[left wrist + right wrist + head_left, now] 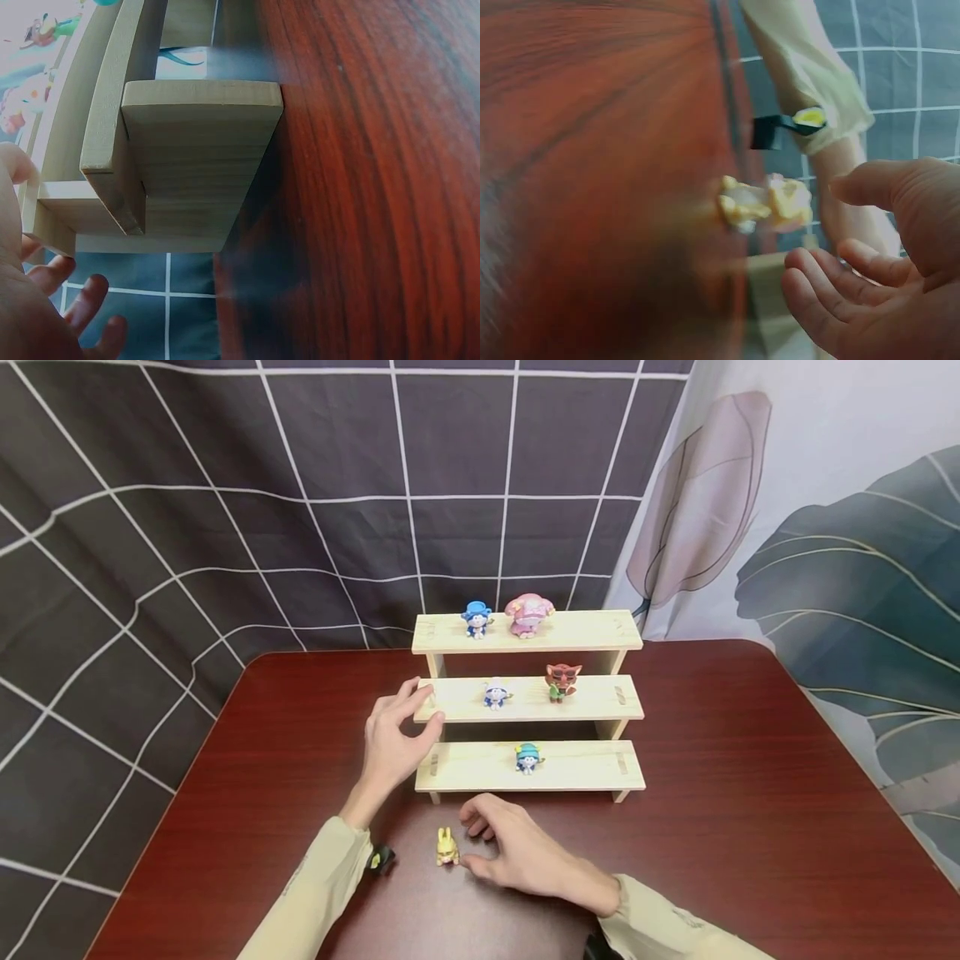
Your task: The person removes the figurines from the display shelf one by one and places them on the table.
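Note:
My left hand holds the left end of the middle shelf on a pale wooden three-step display rack, with thumb and forefinger spread across the board. In the left wrist view, the left hand's fingers show beside the rack's end. On the table in front of the rack sits a small yellow long-eared figurine. Just right of it is my right hand, fingers bent and apart, with a gap to the figurine. The right wrist view has the yellow figurine blurred beyond the thumb and fingertips.
On the top step stand a blue-hatted figurine and a pink one. The middle step bears a white-and-blue figurine and a fox. A teal-hatted figurine is on the lowest step. Behind the table hangs a dark checked curtain.

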